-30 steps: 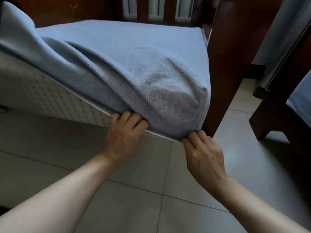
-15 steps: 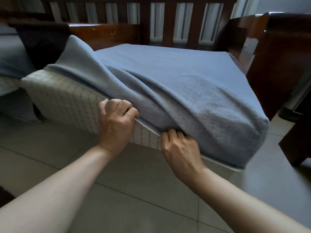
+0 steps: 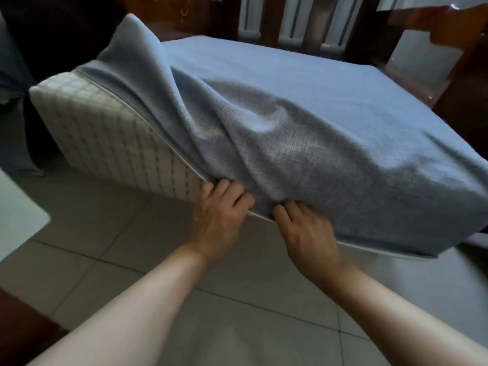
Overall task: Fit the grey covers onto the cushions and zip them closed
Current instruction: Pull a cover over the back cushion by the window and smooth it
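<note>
A thick cushion (image 3: 111, 133) with a white quilted face lies on a wooden seat, its front left part bare. The grey-blue cover (image 3: 303, 122) is pulled over its top and right side, with a loose flap standing up at the back left. My left hand (image 3: 220, 215) grips the cover's lower hem at the cushion's front edge, fingers curled over it. My right hand (image 3: 303, 231) pinches the same hem just to the right. The zip itself is not clearly visible.
A dark wooden seat frame (image 3: 454, 83) with back slats rises behind and right of the cushion. Pale floor tiles (image 3: 158, 260) lie under my arms. Another grey-covered shape (image 3: 10, 83) sits at the far left edge.
Both hands have slid along the hem and pulled the cover further down over the front edge. The view has shifted, showing more bare quilted cushion on the left.
</note>
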`<act>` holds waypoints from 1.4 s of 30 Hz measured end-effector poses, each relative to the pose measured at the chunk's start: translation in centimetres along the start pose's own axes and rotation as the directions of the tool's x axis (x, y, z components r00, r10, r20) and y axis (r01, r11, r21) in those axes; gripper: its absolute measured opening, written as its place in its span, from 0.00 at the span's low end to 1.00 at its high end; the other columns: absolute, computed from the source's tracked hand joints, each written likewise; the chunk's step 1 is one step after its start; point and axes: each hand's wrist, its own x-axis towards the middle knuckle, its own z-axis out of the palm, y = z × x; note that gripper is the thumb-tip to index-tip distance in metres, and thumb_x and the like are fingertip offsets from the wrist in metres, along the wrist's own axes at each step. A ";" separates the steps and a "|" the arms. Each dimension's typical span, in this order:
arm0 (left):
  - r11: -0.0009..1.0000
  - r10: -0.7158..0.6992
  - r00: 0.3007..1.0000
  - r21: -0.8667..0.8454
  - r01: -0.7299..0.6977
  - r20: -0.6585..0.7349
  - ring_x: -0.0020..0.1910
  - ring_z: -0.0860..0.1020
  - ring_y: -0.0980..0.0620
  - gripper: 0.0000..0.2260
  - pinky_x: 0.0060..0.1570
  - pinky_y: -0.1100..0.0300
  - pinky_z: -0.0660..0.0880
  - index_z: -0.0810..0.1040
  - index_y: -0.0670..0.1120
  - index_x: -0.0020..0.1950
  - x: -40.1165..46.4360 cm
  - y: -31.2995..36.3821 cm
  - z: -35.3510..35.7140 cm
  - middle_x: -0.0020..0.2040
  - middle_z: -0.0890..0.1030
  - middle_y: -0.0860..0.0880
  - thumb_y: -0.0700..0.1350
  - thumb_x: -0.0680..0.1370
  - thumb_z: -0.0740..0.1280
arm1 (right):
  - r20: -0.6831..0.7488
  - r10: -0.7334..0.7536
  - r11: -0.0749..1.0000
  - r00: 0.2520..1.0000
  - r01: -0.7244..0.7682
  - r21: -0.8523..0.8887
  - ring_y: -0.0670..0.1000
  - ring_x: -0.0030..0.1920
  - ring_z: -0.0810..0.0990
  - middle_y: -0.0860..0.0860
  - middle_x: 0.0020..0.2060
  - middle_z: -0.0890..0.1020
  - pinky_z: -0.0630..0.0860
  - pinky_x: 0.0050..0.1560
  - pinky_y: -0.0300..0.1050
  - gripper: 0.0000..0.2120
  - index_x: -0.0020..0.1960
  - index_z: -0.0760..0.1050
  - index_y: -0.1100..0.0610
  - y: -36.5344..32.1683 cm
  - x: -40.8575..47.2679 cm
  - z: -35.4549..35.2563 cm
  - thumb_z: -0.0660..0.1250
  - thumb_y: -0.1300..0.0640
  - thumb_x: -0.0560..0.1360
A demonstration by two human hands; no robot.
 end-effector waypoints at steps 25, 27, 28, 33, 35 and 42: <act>0.988 -0.018 0.994 0.153 0.035 -0.107 0.47 0.67 0.45 0.11 0.62 0.42 0.59 0.69 0.50 0.54 -1.1 4.6 5.1 0.49 0.67 0.47 0.43 0.73 0.61 | -0.155 -0.181 0.958 0.971 0.139 -0.252 0.54 0.41 0.65 0.53 0.45 0.67 0.60 0.42 0.49 0.08 0.47 0.72 0.54 8.8 -6.1 1.1 0.57 0.63 0.73; 0.986 -0.011 0.989 0.164 0.035 -0.147 0.46 0.67 0.44 0.08 0.60 0.43 0.61 0.70 0.50 0.52 -0.6 3.7 5.7 0.48 0.66 0.47 0.42 0.74 0.61 | -0.192 -0.169 0.965 0.967 0.123 -0.230 0.53 0.41 0.65 0.53 0.47 0.67 0.60 0.42 0.48 0.08 0.49 0.69 0.53 9.0 -5.9 1.6 0.58 0.62 0.72; 0.985 -0.014 0.987 0.167 0.041 -0.161 0.46 0.67 0.44 0.07 0.59 0.44 0.61 0.70 0.50 0.51 -0.3 3.5 5.9 0.47 0.66 0.47 0.42 0.74 0.61 | -0.209 -0.158 0.969 0.965 0.110 -0.221 0.53 0.42 0.65 0.53 0.48 0.67 0.60 0.42 0.48 0.09 0.50 0.69 0.53 9.1 -5.9 1.8 0.59 0.62 0.72; 0.968 -0.077 0.976 0.218 0.121 -0.202 0.44 0.66 0.44 0.09 0.57 0.45 0.63 0.69 0.49 0.47 0.4 3.8 5.8 0.45 0.65 0.47 0.39 0.71 0.66 | -0.284 -0.162 0.976 0.945 0.111 -0.190 0.54 0.53 0.69 0.54 0.59 0.68 0.63 0.50 0.50 0.15 0.62 0.71 0.52 7.5 -4.5 2.2 0.55 0.60 0.78; 0.959 -0.109 0.979 0.242 0.149 -0.171 0.46 0.66 0.44 0.16 0.58 0.45 0.62 0.68 0.49 0.47 0.3 3.2 5.3 0.47 0.65 0.47 0.40 0.67 0.72 | -0.248 -0.206 0.964 0.947 0.152 -0.218 0.54 0.64 0.67 0.54 0.68 0.65 0.61 0.62 0.52 0.18 0.68 0.68 0.54 6.5 -3.1 2.4 0.52 0.60 0.79; 0.954 -0.124 0.983 0.255 0.156 -0.139 0.50 0.67 0.43 0.22 0.55 0.41 0.64 0.69 0.48 0.50 -0.4 -1.3 3.5 0.52 0.67 0.46 0.38 0.62 0.75 | -0.096 -0.209 0.905 0.973 0.155 -0.396 0.54 0.76 0.50 0.52 0.76 0.51 0.38 0.74 0.56 0.27 0.77 0.53 0.54 5.4 -1.7 3.9 0.53 0.63 0.79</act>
